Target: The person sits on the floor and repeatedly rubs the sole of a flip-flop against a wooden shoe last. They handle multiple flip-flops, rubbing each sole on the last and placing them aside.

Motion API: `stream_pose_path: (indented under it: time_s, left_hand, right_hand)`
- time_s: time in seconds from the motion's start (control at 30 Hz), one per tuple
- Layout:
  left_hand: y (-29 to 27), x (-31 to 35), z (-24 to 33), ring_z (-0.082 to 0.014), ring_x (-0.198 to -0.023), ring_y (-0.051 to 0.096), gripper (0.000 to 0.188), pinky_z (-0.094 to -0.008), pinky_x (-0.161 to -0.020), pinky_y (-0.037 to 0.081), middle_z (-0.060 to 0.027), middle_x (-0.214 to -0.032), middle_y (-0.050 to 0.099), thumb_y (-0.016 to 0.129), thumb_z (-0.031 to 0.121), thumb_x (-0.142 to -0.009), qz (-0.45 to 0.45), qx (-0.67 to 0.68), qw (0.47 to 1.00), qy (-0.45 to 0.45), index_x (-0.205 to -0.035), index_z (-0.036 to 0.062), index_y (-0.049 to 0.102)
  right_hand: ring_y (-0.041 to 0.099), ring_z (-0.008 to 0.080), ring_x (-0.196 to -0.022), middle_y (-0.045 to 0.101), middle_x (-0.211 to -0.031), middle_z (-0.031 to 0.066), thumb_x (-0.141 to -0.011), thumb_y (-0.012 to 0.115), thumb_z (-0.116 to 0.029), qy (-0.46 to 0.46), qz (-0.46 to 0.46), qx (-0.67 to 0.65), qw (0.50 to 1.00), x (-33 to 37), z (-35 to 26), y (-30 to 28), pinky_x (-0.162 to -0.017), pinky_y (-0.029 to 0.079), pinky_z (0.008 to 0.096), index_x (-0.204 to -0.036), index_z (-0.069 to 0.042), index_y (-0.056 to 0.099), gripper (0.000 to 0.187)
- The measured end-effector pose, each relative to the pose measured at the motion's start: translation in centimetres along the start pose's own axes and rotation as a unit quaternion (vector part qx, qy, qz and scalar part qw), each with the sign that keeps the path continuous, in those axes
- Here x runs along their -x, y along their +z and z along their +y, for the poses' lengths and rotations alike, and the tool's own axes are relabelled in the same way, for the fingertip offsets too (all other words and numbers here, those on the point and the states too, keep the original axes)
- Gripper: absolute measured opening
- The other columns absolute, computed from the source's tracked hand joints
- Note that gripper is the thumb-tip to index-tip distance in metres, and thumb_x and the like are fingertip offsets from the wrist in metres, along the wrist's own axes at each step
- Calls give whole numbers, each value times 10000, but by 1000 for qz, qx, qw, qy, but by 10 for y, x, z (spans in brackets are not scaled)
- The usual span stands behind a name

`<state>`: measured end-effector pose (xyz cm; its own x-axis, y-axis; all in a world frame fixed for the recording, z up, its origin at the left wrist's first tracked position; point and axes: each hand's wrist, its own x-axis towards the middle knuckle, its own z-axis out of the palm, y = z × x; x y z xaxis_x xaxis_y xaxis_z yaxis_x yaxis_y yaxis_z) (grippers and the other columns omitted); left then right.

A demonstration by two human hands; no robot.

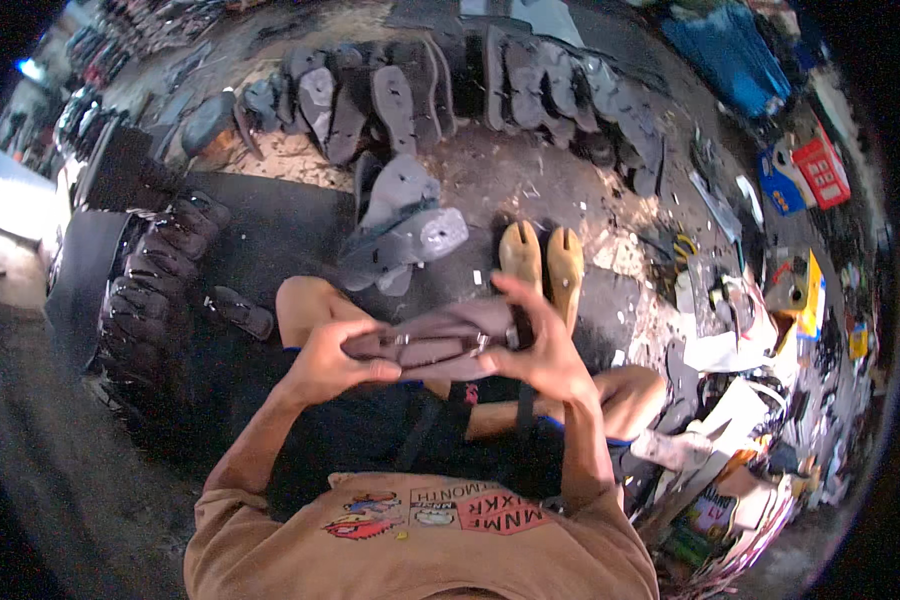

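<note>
A dark brown strapped sandal [435,345], slightly smeared by motion, is held sideways above my crossed legs. At its left end my left hand [338,362] is closed round it, thumb along the near edge. My right hand [540,350] grips the other end, with the thumb on the near side and the fingers at the far side. Just beyond the right hand stand two yellow-tan split-toe shoe lasts [522,256], side by side. Grey sole pieces [400,240] lie in an overlapping heap further out. One dark sandal [240,312] rests on the floor left of my knee.
A stacked row of brown sandals [150,270] runs along the left. Shoe soles [392,105] lean in a line across the far side. To the right are a red and blue box [805,172], yellow-handled scissors [684,247], a yellow box [808,290] and scattered scraps.
</note>
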<state>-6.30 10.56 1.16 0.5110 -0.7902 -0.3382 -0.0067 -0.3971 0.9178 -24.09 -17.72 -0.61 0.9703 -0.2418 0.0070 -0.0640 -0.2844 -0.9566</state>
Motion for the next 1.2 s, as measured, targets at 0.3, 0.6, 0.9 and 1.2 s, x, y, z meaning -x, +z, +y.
stream_pose_path:
  time_s: [0.3, 0.6, 0.9, 1.2]
  left_hand:
    - [-1, 39, -60, -188, -1248, 661, 571, -371, -1134, 481, -145, -1352, 742, 840, 226, -934, 26, 53, 998, 4, -1428, 7, 655]
    - [-132, 138, -138, -204, -868, 726, 302, -360, -831, 589, -89, -1045, 756, 778, 181, -961, 631, 174, 756, 26, -1192, 7, 690]
    - [-334, 303, -266, -252, -936, 732, 332, -398, -863, 610, -89, -1032, 753, 791, 246, -985, 806, 108, 581, -23, -1174, -4, 680]
    - [-127, 20, -55, -265, -1226, 689, 376, -373, -1076, 549, -172, -1360, 689, 640, 130, -1077, 330, 176, 919, 122, -1419, -23, 605]
  right_hand:
    - [689, 179, -994, 734, -1144, 92, -960, 806, -206, 155, -2, -183, 971, -52, 47, 47, -934, 553, 344, -1296, 54, 667, 447]
    - [554, 365, -1357, 595, -1475, 228, -1004, 709, -191, -134, -38, 243, 960, -207, 47, 108, -1166, 417, 446, -1567, -13, 475, 635]
    - [637, 394, -1157, 704, -1169, 137, -899, 664, -10, -212, -81, 386, 894, -206, 93, 73, -1032, 527, 495, -1286, -123, 717, 407]
    - [699, 333, -1123, 720, -1147, 88, -854, 672, -42, -99, -103, 424, 894, -135, 6, 11, -971, 530, 463, -1079, -165, 762, 271]
